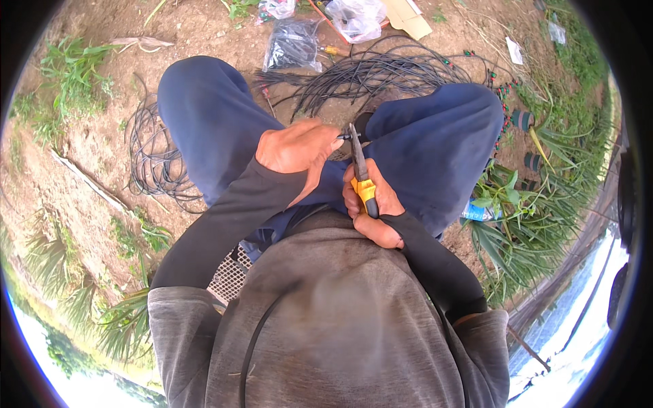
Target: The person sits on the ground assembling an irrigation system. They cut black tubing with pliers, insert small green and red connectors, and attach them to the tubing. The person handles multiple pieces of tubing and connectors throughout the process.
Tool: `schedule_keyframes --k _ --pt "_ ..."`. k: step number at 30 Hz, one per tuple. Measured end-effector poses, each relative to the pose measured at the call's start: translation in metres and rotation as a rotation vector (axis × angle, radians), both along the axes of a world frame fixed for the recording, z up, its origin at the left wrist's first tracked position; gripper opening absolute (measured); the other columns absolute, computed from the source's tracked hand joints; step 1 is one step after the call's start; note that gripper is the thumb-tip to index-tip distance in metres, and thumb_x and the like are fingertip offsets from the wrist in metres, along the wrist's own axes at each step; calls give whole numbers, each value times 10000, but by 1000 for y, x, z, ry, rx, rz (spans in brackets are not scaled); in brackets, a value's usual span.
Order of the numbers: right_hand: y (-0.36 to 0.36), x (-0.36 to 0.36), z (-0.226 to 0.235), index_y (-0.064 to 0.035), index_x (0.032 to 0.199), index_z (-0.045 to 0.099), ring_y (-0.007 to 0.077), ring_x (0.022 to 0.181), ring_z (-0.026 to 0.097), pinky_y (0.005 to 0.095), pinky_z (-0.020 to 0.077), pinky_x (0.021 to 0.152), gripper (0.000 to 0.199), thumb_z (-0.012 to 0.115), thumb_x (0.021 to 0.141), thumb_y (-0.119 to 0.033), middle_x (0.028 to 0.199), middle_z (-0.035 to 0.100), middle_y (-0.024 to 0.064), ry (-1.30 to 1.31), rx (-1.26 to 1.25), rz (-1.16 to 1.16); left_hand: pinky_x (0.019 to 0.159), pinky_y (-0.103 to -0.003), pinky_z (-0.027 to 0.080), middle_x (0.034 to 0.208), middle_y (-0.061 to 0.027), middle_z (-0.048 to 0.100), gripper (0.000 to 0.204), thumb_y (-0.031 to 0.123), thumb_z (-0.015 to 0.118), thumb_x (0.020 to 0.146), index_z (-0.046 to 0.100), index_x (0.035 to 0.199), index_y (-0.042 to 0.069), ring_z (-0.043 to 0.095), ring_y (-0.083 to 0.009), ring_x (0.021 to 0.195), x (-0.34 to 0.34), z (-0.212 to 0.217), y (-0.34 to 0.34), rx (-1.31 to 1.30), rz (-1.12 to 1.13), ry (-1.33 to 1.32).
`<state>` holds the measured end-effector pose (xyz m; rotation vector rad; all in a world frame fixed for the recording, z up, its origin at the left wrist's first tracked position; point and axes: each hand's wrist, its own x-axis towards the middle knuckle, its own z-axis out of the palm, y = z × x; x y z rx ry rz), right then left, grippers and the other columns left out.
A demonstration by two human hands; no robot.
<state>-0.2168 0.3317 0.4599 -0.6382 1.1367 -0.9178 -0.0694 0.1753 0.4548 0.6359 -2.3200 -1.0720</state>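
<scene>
My left hand [297, 147] is closed in a pinch above my lap. From its fingertips sticks a small black piece [345, 137], too small to tell its exact kind. My right hand [382, 197] is wrapped round the yellow and black handles of a pair of pliers [362, 178]. The metal jaws point away from me and meet the black piece at my left fingertips. Whether they grip it or only touch it I cannot tell. Both hands are over my crossed legs in blue trousers.
A heap of thin black tubes [371, 76] lies beyond my legs, and a coil of black tubing [153, 149] on the left. Clear plastic bags [292, 46] and cardboard [410, 19] are at the far side. Red and green fittings, a blue-labelled bottle [480, 211] and plants are on the right.
</scene>
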Motion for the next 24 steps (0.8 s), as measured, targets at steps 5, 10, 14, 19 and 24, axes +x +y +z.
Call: schedule_keyframes --k 5,10,14,19,24 --pt "1 5 -3 -109 1129 366 117 738 372 259 353 641 552 457 628 107 824 382 20 198 -52 44 540 -363 467 694 -107 575 77 110 639 887 634 895 34 603 -278 592 0 -1 5 295 24 -12" --pt "4 6 0 -83 1160 369 132 774 412 283 384 681 553 498 651 92 851 414 33 419 -2 52 494 -269 418 603 -31 541 240 208 549 975 642 895 1 519 -97 539 -3 14 1 1104 1 -182" --pt "0 -1 -3 -76 1257 363 155 895 452 313 401 817 620 538 678 57 991 465 67 523 -178 32 476 -215 379 614 -1 533 288 246 545 984 649 904 -10 456 -53 504 -17 30 -5 1253 -101 36" --pt "-3 -12 -11 -82 1256 388 181 1025 522 333 419 888 515 580 782 -19 1121 524 88 246 -216 -139 448 -220 344 598 12 492 291 260 545 987 649 926 -5 435 -54 475 -20 23 -11 1119 51 -120" --pt "-9 -11 4 -77 1183 412 134 926 553 284 440 807 356 621 897 -103 1043 566 59 -35 -146 -535 446 -233 371 594 12 486 346 310 544 993 656 886 1 453 -66 472 -22 18 9 1146 -131 -236"
